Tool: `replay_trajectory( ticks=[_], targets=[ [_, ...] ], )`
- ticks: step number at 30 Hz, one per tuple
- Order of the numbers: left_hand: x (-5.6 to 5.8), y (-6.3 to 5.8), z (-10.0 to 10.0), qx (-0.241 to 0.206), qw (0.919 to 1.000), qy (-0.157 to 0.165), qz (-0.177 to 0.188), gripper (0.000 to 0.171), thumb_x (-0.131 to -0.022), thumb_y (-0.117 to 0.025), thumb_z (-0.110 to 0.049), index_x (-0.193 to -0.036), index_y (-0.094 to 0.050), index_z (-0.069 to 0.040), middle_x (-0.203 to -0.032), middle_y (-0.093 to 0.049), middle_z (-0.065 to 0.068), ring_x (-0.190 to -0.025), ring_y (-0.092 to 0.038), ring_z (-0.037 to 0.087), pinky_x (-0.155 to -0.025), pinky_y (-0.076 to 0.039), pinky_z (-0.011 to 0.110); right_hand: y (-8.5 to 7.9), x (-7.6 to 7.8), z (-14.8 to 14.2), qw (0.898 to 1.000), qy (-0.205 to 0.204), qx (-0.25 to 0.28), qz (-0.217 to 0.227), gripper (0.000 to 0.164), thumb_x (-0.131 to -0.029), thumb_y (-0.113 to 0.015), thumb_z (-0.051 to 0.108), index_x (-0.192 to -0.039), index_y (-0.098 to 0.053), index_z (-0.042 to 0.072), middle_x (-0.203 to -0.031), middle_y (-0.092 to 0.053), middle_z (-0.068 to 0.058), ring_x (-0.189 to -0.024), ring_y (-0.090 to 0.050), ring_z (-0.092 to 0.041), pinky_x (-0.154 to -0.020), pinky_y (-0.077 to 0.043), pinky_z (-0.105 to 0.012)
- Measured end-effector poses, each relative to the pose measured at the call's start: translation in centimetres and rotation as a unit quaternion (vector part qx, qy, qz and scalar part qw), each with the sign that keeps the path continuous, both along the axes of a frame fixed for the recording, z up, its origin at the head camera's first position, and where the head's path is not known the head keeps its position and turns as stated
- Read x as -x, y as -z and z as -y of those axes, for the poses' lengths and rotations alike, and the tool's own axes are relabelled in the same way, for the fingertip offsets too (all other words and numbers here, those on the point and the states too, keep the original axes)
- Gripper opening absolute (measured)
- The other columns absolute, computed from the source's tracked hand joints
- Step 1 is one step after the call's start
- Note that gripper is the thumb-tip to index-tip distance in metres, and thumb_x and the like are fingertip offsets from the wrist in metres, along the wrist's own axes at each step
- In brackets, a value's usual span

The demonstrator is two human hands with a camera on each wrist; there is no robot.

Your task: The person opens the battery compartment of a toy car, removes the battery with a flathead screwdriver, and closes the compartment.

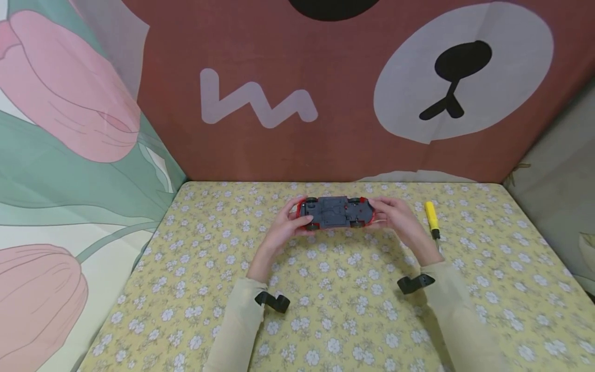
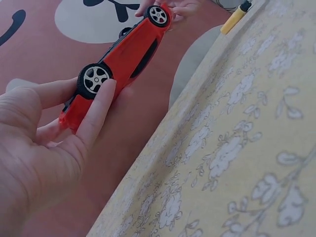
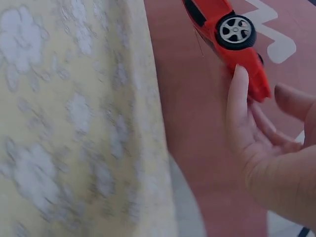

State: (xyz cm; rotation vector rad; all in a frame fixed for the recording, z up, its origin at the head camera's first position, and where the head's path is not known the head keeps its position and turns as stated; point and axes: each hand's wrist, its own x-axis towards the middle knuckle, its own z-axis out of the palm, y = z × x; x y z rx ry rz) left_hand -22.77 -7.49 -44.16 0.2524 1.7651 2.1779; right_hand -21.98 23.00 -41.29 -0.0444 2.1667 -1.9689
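A red toy car is held upside down above the table, its dark underside and wheels facing the head camera. My left hand grips one end, with the thumb over the underside. In the left wrist view, the fingers of that hand lie around the wheel nearest it. At the car's other end, my right hand holds the edge, fingers partly beneath. The right wrist view shows the red body and a silver-spoked wheel beside a finger of the right hand.
Right of the right hand, a screwdriver with a yellow and black handle lies on the table, its shaft partly hidden by the forearm. A yellow floral cloth covers the table. Behind stands a brown printed curtain.
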Motion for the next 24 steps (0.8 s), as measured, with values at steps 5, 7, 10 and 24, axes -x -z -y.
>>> replay_trajectory(
  ticks=[5, 7, 10, 24],
  targets=[
    [-0.1, 0.0, 0.0, -0.014, 0.9998, -0.01, -0.001, 0.066, -0.1, -0.06, 0.005, -0.16, -0.039, -0.015, -0.146, -0.05, 0.029, -0.119, -0.063, 0.045, -0.088, -0.059, 0.048, -1.6, -0.5, 0.0, 0.994, 0.057, -0.073, -0.053, 0.047, -0.106, -0.061, 0.026, -0.133, -0.056, -0.012, -0.106, -0.069, -0.006, -0.09, -0.069, -0.011, -0.085, -0.06, -0.033],
    [0.0, 0.1, 0.0, -0.015, 0.9998, -0.015, -0.001, 0.066, -0.1, -0.061, 0.004, -0.16, -0.04, -0.016, -0.146, -0.05, 0.028, -0.118, -0.064, 0.044, -0.09, -0.058, 0.051, -2.2, -0.7, 0.1, 0.991, 0.065, -0.092, -0.077, 0.046, -0.106, -0.06, 0.025, -0.133, -0.056, -0.012, -0.112, -0.068, -0.013, -0.093, -0.069, -0.013, -0.082, -0.059, -0.029],
    [0.0, 0.1, 0.0, -0.015, 0.9996, -0.022, 0.001, 0.067, -0.1, -0.062, 0.002, -0.16, -0.039, -0.015, -0.145, -0.052, 0.028, -0.114, -0.068, 0.04, -0.092, -0.056, 0.054, -3.0, -0.7, 0.2, 0.987, 0.06, -0.107, -0.1, 0.045, -0.106, -0.059, 0.024, -0.133, -0.057, -0.012, -0.118, -0.067, -0.021, -0.095, -0.069, -0.015, -0.079, -0.058, -0.025],
    [0.1, 0.1, 0.2, -0.021, 0.9991, -0.037, 0.005, 0.066, -0.098, -0.064, 0.001, -0.158, -0.042, -0.014, -0.142, -0.054, 0.029, -0.107, -0.071, 0.036, -0.095, -0.052, 0.061, -3.7, -0.8, 2.6, 0.965, 0.004, -0.218, -0.147, 0.03, -0.104, -0.065, 0.018, -0.121, -0.069, -0.006, -0.107, -0.071, -0.022, -0.093, -0.07, -0.031, -0.07, -0.055, -0.03]
  ],
)
